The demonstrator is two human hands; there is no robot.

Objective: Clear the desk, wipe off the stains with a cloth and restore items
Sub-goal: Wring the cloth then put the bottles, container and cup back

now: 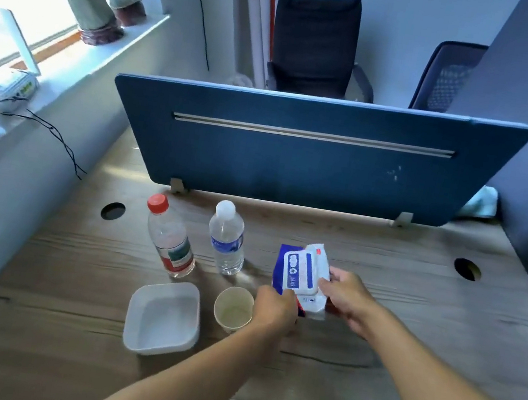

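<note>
A blue and white pack of wet wipes (301, 270) is held upright over the middle of the wooden desk (391, 321). My left hand (275, 309) grips its lower left corner. My right hand (349, 298) holds its right edge, fingers curled round it. Just left of my left hand stands a paper cup (233, 308). A white square dish (163, 316) lies further left. Behind them stand a red-capped bottle (170, 237) and a white-capped water bottle (227, 239).
A blue divider screen (295, 163) closes the desk's far edge. Two cable holes (113, 210) (467, 269) pierce the desk top. A window sill on the left carries stones (86, 5) and a small device with cables (15, 87). A light cloth (482, 205) lies at the right of the screen.
</note>
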